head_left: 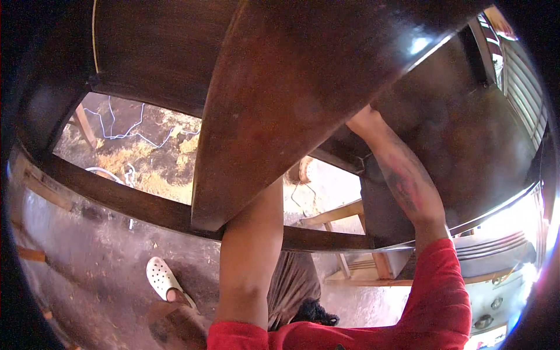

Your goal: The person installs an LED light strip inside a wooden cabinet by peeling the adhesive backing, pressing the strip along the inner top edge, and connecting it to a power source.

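Observation:
A dark brown, glossy wooden board (280, 99) stands on edge across the middle of a large dark wooden furniture frame (128, 189). My left forearm reaches up from the lower edge and passes behind the board, which hides the whole left hand. From the right, my right arm bends in over a dark panel (443, 140). My right hand (363, 120) is at the board's right edge; only its wrist and back show, and its fingers are hidden behind the board. Whether it grips the board cannot be seen.
Openings in the frame show a stained floor (116, 251) with a thin pale cord (125, 135). My foot in a white clog (160, 275) stands below at left. Wooden furniture parts (382, 265) lie at lower right, and a louvred shutter (522, 87) is at far right.

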{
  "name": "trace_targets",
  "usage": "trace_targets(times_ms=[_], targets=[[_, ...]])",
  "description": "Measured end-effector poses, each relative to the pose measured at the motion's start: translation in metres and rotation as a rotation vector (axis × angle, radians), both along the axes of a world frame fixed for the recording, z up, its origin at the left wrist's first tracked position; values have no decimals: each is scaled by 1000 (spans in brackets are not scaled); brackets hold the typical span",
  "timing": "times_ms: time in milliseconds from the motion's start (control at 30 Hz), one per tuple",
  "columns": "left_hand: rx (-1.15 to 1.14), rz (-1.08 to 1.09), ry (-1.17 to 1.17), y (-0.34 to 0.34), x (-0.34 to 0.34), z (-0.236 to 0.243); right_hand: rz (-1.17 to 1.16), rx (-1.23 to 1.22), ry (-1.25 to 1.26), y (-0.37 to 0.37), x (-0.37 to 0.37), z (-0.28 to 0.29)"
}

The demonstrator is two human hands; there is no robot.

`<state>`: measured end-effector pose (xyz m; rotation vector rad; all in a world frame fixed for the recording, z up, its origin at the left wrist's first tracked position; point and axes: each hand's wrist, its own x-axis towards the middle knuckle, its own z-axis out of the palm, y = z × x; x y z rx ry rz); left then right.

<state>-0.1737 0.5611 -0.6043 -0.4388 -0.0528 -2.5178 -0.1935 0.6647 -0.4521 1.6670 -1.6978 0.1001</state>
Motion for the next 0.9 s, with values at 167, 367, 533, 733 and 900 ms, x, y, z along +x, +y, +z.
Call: trace_targets(times_ms=[167,367,533,733,900], targets=[[-21,-8,64,3,0,2,136,-54,160,-1,6,-6],[-12,31,61,-2,-5,0,146,-44,172,-2,11,-8],[-20,35,78,-1,0,2,113,-23,142,-8,10,-10],[-23,24,20,4,-4,0,-36,74,59,-9,15,-5],[-64,58,17,-4,-3,-8,-90,189,33,-16,26,1]])
